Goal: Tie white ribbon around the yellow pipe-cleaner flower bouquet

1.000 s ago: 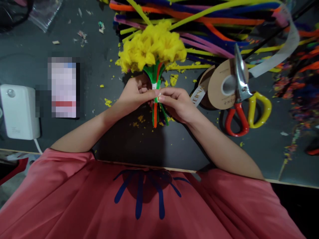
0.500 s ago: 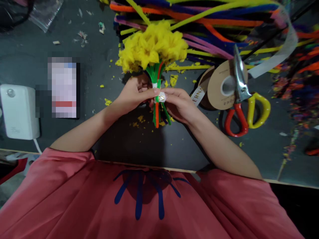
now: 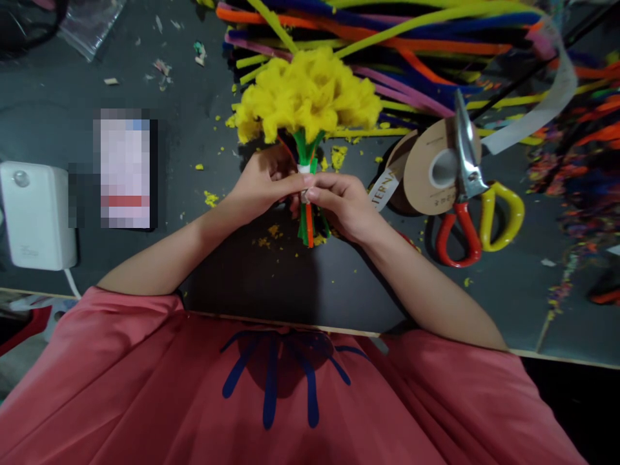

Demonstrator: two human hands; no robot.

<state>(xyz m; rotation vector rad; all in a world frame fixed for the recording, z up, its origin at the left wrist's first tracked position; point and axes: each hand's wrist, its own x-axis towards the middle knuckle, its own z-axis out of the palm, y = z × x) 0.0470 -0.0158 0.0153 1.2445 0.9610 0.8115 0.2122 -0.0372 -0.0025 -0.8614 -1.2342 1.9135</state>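
Shirt: red, with dark blue lines, nearest the camera, below both forearms.
Table edge: pale strip, just behind the elbows.
Left hand: fingers curled, tips pinching the stems from the left side.
Right hand: fingertips pressed to the same spot from the right, meeting the left thumb.
Stem bundle: green and orange pipe cleaners, held between the two hands, lower ends sticking out toward the body.
White wrap: narrow pale band around the stems, just above the fingertips.
Change: half a second ago a small shiny white piece showed at the right fingertips; now fingers cover it. The stems stand closer together and the yellow head sits further right. Judged: the binding is being pressed down tight.
Yellow flower head: fluffy cluster, just beyond the hands.
Ribbon spool: to the right of the right hand, white ribbon trailing off.
Scissors: red and yellow handles, lying across the spool.
White box: well left of the left hand.
Pipe cleaner heap: many colours, furthest off, cut by the top edge.
Hard to make out: what the fingertips pinch; a blurred patch left of the left hand.
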